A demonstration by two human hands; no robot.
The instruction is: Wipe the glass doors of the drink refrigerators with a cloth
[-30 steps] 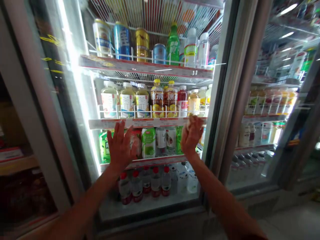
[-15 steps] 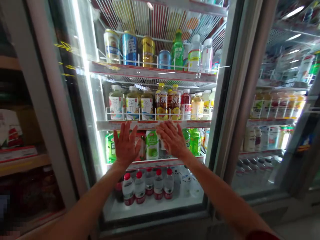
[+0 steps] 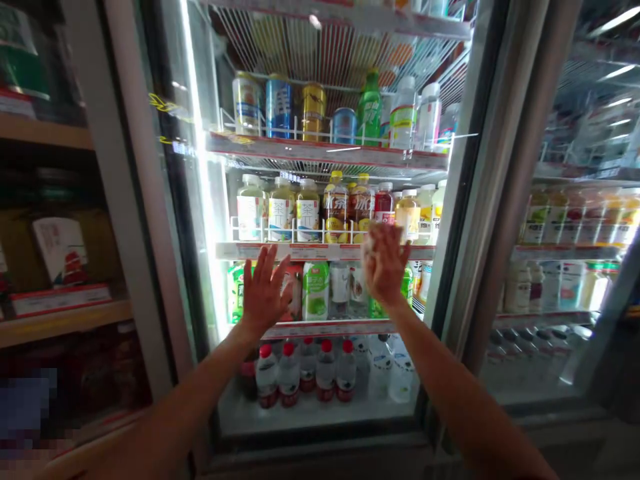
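Observation:
My left hand (image 3: 264,295) is raised with its fingers spread, palm toward the glass front of a lit drinks fridge; it appears to rest on the pane. My right hand (image 3: 389,270) is up at the height of the middle shelf edge, blurred by motion. A pale, crumpled cloth (image 3: 369,253) shows along its left side, pressed between hand and glass. Behind the left hand are a green pack and a green-labelled bottle (image 3: 315,291). Iced tea bottles (image 3: 336,210) with yellow caps stand behind the pane, up and left of the right hand.
Cans (image 3: 313,110) and bottles line the upper shelf (image 3: 330,151). Red-capped water bottles (image 3: 326,372) stand on the fridge floor. A metal door frame (image 3: 505,213) runs down the right, with another stocked fridge beyond. Wooden-edged shelves (image 3: 65,320) with packages are at the left.
My right hand swept left across the glass to near my left hand, then back right. My left hand keeps its place on the pane. The whole view has shifted, moving the fridge rightward in the picture.

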